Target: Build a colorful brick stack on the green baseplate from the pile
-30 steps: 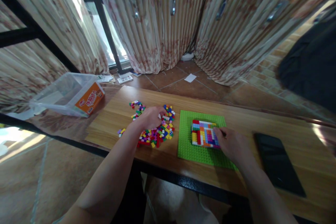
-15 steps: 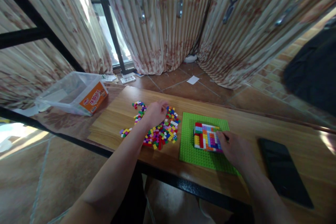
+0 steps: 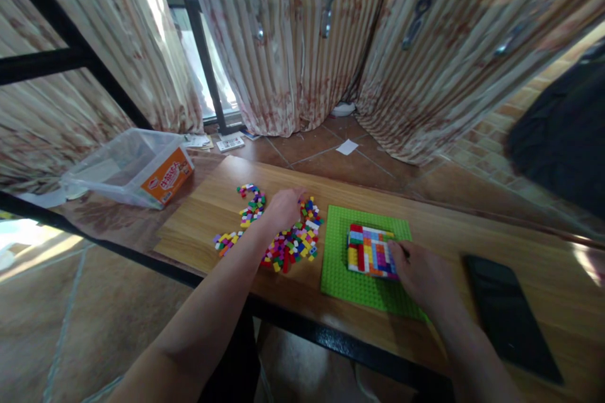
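Wood-grain table [image 3: 198, 227]; right hand [image 3: 418, 267] grasping rectangular brick slab [image 3: 369, 252]; left hand [image 3: 285, 209], grip unclear.

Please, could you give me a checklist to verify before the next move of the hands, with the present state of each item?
1. Green baseplate lying on the table: ok.
2. Right hand at the right edge of the brick build: ok.
3. Left hand at the loose bricks: ok.
4. Brick inside the left hand's grip: cannot tell, too small.
5. Loose bricks in one compact pile: not ok, spread out.
6. Black flat device apart from the baseplate: ok.
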`<state>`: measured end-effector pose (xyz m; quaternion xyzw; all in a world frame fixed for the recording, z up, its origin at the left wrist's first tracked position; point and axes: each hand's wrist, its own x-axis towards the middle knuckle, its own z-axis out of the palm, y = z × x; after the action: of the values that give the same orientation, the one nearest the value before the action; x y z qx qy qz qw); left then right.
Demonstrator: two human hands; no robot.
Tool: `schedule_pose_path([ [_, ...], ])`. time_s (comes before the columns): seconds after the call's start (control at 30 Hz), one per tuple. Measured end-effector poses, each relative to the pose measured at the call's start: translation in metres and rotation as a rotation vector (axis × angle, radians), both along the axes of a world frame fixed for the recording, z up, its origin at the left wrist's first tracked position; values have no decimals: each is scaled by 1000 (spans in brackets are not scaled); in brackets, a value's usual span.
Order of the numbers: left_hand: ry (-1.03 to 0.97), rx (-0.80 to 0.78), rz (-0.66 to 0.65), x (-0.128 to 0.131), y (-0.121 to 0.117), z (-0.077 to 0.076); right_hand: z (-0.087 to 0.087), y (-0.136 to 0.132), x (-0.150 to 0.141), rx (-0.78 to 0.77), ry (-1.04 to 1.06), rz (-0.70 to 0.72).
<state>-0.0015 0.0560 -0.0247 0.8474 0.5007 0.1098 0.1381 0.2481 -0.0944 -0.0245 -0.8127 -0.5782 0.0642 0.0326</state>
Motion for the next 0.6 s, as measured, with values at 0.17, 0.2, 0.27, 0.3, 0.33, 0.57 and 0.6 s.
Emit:
schedule_pose_path([
  [0.17,-21,-49,-13,-6,-4,5,0,0,-1,1,-22,-1],
  [0.2,-25,-56,-14,-6,-5,6,0,0,-1,1,-21,-1],
  [0.27,-25,-62,-9,-5,-8,8,2,1,-2,1,-12,-6],
  [0.3,-18,-60,-5,-4,-9,9,3,1,-3,0,-9,-13],
  [0.33,-4,-55,-3,-3,-10,9,4,1,-4,-4,-5,-19],
  [0.57,40,-21,-62,-1,-13,9,6,2,-4,-16,24,-24],
  [0.6,37,-25,-70,-2,-12,9,6,2,-3,-12,24,-21],
])
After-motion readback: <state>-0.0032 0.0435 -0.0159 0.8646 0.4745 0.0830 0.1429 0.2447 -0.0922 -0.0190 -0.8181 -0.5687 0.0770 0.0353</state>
